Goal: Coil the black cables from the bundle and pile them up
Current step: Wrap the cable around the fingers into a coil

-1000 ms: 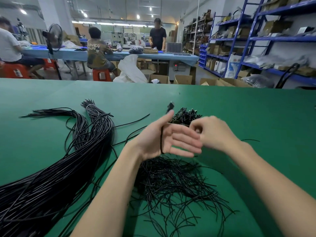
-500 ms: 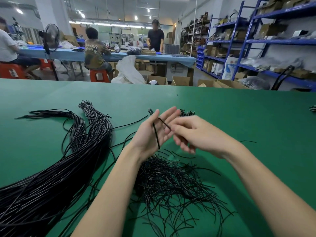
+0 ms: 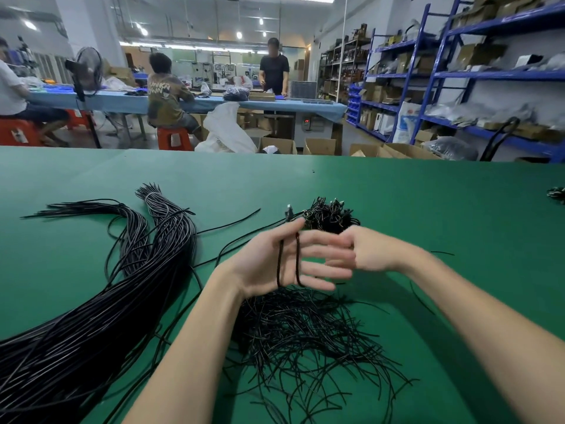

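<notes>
thick bundle of long black rubber cables (image 3: 101, 304) – glossy, near-left desk corner, long axis running up toward far edge | left hand (image 3: 275, 264) – fingers straight, apart, two cable turns wrapped across | right hand (image 3: 371, 252) – blurred, finger state unclear | pile of coiled black cables (image 3: 330, 217) – beyond hands

Glossy black plastic-sheathed cables (image 3: 91, 316) lie on a matt green cloth-like table cover (image 3: 428, 209).

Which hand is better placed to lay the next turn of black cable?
Right hand, probably: it sits at the fingertips of the left hand, whose straight fingers act as the form, with two turns of thin black cable round them.
</notes>
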